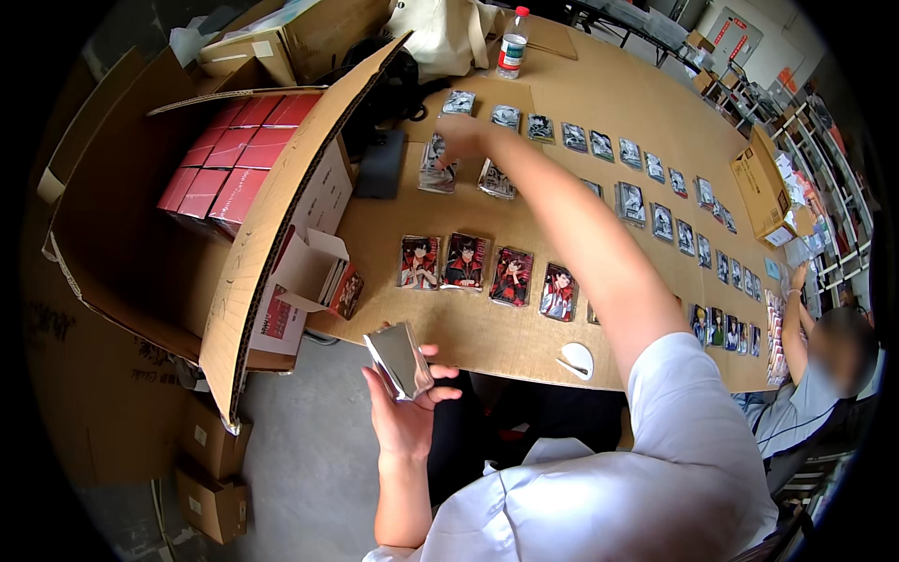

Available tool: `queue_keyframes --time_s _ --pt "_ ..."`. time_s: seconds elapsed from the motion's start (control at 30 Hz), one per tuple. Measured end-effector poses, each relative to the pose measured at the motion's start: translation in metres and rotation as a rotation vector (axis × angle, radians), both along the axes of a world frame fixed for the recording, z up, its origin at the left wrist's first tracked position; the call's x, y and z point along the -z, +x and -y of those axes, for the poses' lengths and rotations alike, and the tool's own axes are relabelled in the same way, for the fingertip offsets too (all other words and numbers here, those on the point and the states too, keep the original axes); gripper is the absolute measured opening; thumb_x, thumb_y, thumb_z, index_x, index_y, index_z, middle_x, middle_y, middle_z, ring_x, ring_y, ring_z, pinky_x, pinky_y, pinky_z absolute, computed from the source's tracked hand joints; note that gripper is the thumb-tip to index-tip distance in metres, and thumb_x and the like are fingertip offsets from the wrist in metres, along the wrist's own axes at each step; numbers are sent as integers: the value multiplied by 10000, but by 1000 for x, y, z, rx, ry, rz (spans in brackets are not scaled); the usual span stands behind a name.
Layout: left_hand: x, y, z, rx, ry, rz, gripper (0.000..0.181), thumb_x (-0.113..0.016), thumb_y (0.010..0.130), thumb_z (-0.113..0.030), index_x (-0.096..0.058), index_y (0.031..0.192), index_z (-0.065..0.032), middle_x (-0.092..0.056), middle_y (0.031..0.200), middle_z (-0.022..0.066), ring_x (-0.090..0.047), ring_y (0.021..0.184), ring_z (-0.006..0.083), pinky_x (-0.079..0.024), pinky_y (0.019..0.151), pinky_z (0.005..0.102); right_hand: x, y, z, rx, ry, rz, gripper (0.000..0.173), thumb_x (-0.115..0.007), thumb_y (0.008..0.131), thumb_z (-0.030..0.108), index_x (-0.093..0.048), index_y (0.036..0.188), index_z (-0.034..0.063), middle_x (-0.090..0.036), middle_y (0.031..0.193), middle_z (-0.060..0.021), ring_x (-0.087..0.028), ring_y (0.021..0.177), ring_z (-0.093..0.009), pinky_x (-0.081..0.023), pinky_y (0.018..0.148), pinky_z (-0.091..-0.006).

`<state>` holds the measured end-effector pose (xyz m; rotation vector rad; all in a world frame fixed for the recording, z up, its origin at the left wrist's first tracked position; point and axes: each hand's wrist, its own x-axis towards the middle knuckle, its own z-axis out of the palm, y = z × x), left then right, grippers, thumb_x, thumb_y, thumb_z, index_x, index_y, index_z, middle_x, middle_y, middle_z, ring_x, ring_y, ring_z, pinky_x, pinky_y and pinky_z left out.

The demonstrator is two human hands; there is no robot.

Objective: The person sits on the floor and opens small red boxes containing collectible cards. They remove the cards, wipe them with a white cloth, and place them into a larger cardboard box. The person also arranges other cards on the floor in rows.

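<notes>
My left hand [407, 411] holds a stack of shiny silver-backed cards [399, 362] in front of the table edge, palm up. My right hand [460, 140] reaches across the table to a pile of grey picture cards [437, 168] at the far left; its fingertips are over the pile, and whether they grip a card cannot be told. Near the close edge lie piles of red-toned character cards [463, 261]. Further rows of grey card piles [630, 204] run to the right, partly behind my right arm. A small opened card box [344, 288] stands at the left table edge.
A large open carton [267, 211] with red shrink-wrapped boxes [232, 147] stands at left. A white cutter [577, 362] lies by the near edge. A dark phone-like slab [380, 164], a water bottle [513, 43] and a canvas bag [439, 35] are behind. Another person [808, 393] sits at far right.
</notes>
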<state>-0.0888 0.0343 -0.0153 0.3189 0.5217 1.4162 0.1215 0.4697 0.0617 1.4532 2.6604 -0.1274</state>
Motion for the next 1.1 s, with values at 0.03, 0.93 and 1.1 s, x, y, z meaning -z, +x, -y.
queue_keyframes --time_s 0.03,0.93,1.1 --pt "-5 -2 -5 -25 -10 -61 751 -254 1188 -652 -409 1641 -74 -665 1398 240 -770 1098 411 -718 783 489 -17 -4 12 15 -178 -142 736 -970 837 416 -701 1333 -57 -772 1268 -224 -748 1191 -385 -591 1040 -465" --pt "-23 29 -49 118 -113 84 635 -354 1204 -598 -593 1534 -111 -738 1398 62 -733 1195 245 -589 986 441 -35 -35 301 -441 32 -306 1134 -930 759 242 -351 1716 57 -539 1479 -309 -645 1305 -456 -585 1068 -491" --pt "-19 23 -63 154 -76 36 696 -333 1195 -629 -530 1590 -90 -733 1409 130 -755 1172 299 -628 933 448 -32 -44 286 -391 -82 -257 1051 -851 798 212 -361 1725 141 -577 1472 -272 -703 1216 -468 -634 991 -510"
